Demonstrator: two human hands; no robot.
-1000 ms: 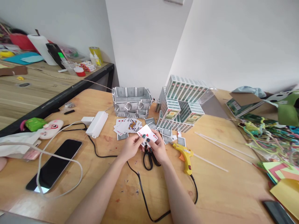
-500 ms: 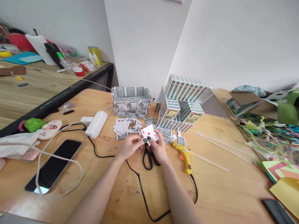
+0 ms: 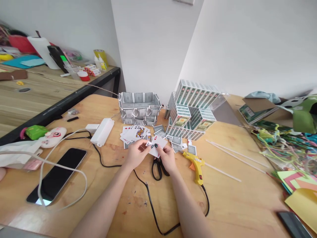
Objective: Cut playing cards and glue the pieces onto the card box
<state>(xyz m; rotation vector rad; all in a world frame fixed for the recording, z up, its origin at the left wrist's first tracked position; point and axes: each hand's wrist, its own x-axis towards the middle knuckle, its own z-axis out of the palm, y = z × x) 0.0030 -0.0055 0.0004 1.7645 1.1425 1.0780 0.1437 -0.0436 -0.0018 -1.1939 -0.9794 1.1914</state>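
Turned since half a second ago, the red ace (image 3: 160, 141) is pinched by the right hand (image 3: 168, 159) near black scissors (image 3: 160, 164); the left hand (image 3: 136, 154) pinches a card marked K (image 3: 148, 144) beside it.

Wooden table (image 3: 232, 208) bearing black scissors (image 3: 162, 168), yellow glue gun (image 3: 197, 163), phone (image 3: 55, 181), spread playing cards (image 3: 135, 134); card basket (image 3: 140, 114), stacked boxes (image 3: 181, 119)
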